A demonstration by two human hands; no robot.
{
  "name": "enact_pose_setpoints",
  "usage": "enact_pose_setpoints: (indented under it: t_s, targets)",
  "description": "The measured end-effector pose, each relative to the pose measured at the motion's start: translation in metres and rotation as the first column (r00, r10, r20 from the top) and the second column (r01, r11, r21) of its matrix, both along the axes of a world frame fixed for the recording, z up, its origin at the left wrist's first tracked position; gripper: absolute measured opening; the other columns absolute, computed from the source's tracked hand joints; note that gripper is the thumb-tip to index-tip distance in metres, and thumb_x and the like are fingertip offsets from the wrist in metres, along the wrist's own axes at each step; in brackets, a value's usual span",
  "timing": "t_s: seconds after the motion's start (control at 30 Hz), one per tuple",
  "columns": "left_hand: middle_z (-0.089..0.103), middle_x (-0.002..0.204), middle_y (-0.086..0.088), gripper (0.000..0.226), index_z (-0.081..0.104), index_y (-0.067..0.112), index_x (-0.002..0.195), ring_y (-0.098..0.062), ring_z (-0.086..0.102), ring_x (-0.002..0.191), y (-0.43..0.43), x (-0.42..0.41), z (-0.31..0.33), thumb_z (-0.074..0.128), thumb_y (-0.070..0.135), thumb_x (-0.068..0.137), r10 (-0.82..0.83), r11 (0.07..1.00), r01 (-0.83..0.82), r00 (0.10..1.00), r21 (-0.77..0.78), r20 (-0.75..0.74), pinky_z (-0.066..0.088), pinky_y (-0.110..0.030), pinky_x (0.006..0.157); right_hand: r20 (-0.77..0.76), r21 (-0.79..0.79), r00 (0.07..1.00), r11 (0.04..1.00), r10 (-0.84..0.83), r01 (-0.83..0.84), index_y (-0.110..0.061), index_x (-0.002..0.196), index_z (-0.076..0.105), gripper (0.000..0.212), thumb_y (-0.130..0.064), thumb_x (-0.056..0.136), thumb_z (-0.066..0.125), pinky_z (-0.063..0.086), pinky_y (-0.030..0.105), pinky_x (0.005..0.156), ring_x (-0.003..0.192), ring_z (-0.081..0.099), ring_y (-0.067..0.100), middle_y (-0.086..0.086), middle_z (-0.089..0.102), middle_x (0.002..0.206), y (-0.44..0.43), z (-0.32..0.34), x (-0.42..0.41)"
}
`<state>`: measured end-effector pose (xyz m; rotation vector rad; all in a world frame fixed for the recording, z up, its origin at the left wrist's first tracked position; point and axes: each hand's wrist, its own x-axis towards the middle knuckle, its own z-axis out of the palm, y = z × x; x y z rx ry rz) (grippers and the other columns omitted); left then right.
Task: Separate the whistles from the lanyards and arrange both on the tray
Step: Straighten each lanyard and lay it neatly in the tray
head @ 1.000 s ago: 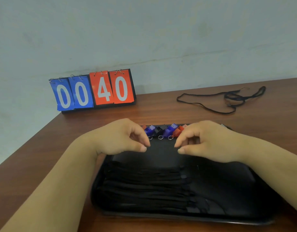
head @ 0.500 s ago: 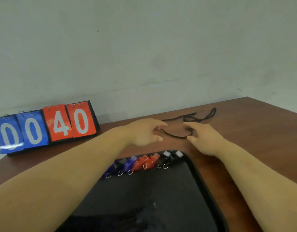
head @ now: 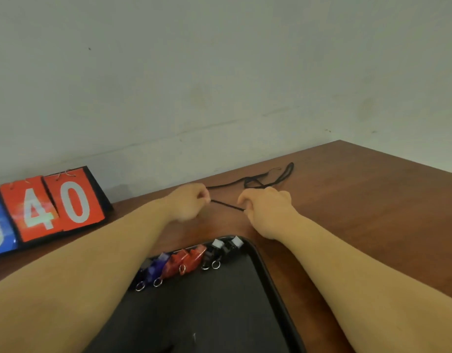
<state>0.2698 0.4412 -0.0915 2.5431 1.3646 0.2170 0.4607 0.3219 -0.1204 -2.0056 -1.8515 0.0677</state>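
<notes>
With whistles (head: 191, 259) lined along the far edge of the tray (head: 275, 284), the job looks nearly done: the left hand (head: 188, 203) and right hand (head: 264, 207) each pinch the last lanyard (head: 226, 205), stretched taut on the table (head: 360, 200) beyond the tray.

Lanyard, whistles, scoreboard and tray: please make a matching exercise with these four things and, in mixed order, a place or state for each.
Things:
1. lanyard
2. whistles
3. scoreboard
4. tray

Places or states:
A. stands at the wall, far left
B. stretched between the left hand and the right hand
C. black, nearest the camera, under the forearms
D. lined along the tray's far edge

Pairs: 1-B, 2-D, 3-A, 4-C
</notes>
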Motion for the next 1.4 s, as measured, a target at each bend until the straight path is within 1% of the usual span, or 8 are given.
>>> enact_pose_setpoints:
  t_s: [0.13, 0.23, 0.4, 0.73, 0.97, 1.1, 1.27, 1.4]
  targets:
    - [0.075, 0.093, 0.006, 0.017, 0.061, 0.019, 0.093, -0.015, 0.065, 0.089, -0.015, -0.024, 0.04, 0.049, 0.02, 0.104, 0.037, 0.994, -0.062, 0.964, 0.089, 0.262, 0.046, -0.026, 0.075, -0.218, 0.16, 0.974, 0.987, 0.07, -0.035, -0.031, 0.12, 0.061, 0.02, -0.023, 0.103, 0.054, 0.048, 0.035, 0.092, 0.096, 0.059, 0.014, -0.012, 0.061, 0.101, -0.011, 0.01, 0.004]
    - [0.07, 0.085, 0.007, 0.016, 0.06, 0.021, 0.092, -0.011, 0.064, 0.083, -0.026, -0.051, 0.067, 0.05, 0.022, 0.103, 0.092, 0.977, -0.16, 0.915, 0.143, 0.393, 0.043, -0.025, 0.068, -0.397, 0.307, 0.908, 0.952, 0.135, -0.007, -0.028, 0.107, 0.067, 0.009, -0.025, 0.1, 0.063, 0.042, 0.009, 0.072, 0.086, 0.058, -0.005, -0.018, 0.065, 0.096, -0.019, 0.016, 0.007]
    - [0.071, 0.087, 0.003, 0.011, 0.064, 0.023, 0.092, -0.014, 0.064, 0.084, -0.05, -0.088, 0.081, 0.058, 0.023, 0.101, 0.093, 0.97, -0.174, 0.913, 0.172, 0.396, 0.048, -0.027, 0.076, -0.46, 0.359, 0.867, 0.933, 0.192, -0.016, -0.031, 0.091, 0.073, 0.005, -0.028, 0.094, 0.072, 0.036, -0.005, 0.068, 0.081, 0.054, -0.023, -0.026, 0.064, 0.086, -0.024, 0.024, -0.006]
    - [0.073, 0.084, 0.004, 0.003, 0.075, 0.022, 0.09, -0.016, 0.066, 0.074, -0.056, -0.167, 0.096, 0.074, 0.023, 0.093, 0.228, 0.931, -0.297, 0.927, 0.212, 0.296, 0.05, -0.029, 0.065, -0.604, 0.286, 0.795, 0.945, 0.049, 0.159, -0.03, 0.1, 0.071, 0.008, -0.023, 0.098, 0.067, 0.041, 0.023, 0.086, 0.099, 0.059, 0.008, -0.016, 0.065, 0.1, -0.024, 0.021, 0.007]
    - [0.071, 0.089, 0.009, 0.012, 0.068, 0.029, 0.086, -0.015, 0.064, 0.085, -0.046, -0.223, 0.074, 0.068, 0.024, 0.097, 0.323, 0.858, -0.355, 0.935, 0.371, 0.146, 0.046, -0.031, 0.073, -0.589, 0.26, 0.807, 0.956, 0.048, 0.133, -0.029, 0.097, 0.075, 0.006, -0.025, 0.095, 0.071, 0.04, 0.019, 0.08, 0.093, 0.058, 0.003, -0.02, 0.065, 0.095, -0.024, 0.019, 0.004]
    - [0.07, 0.086, 0.007, 0.014, 0.066, 0.026, 0.088, -0.018, 0.066, 0.084, -0.049, -0.234, 0.063, 0.061, 0.025, 0.101, 0.358, 0.854, -0.428, 0.896, 0.295, 0.265, 0.045, -0.031, 0.07, -0.588, 0.254, 0.805, 0.963, 0.078, 0.092, -0.032, 0.094, 0.075, 0.006, -0.027, 0.094, 0.073, 0.041, 0.02, 0.082, 0.096, 0.061, 0.002, -0.021, 0.068, 0.097, -0.025, 0.018, -0.001]
    - [0.071, 0.093, -0.002, 0.019, 0.066, 0.017, 0.098, -0.019, 0.064, 0.082, -0.072, -0.24, 0.056, 0.052, 0.028, 0.107, 0.538, 0.822, -0.462, 0.439, -0.333, 0.72, 0.046, -0.032, 0.069, -0.685, 0.222, 0.717, 0.975, 0.131, 0.034, -0.029, 0.095, 0.078, 0.005, -0.028, 0.091, 0.075, 0.041, 0.011, 0.073, 0.092, 0.063, -0.005, -0.015, 0.074, 0.093, -0.03, 0.021, -0.011]
    - [0.065, 0.08, 0.003, 0.03, 0.066, 0.021, 0.081, -0.01, 0.057, 0.066, -0.097, -0.259, 0.046, 0.05, 0.027, 0.106, 0.551, 0.832, -0.096, 0.032, -0.546, 0.834, 0.039, -0.02, 0.043, -0.903, 0.156, 0.387, 0.981, 0.188, -0.113, -0.018, 0.101, 0.077, 0.009, -0.014, 0.095, 0.072, 0.055, 0.02, 0.074, 0.084, 0.073, 0.011, 0.003, 0.08, 0.09, -0.036, 0.03, -0.028]
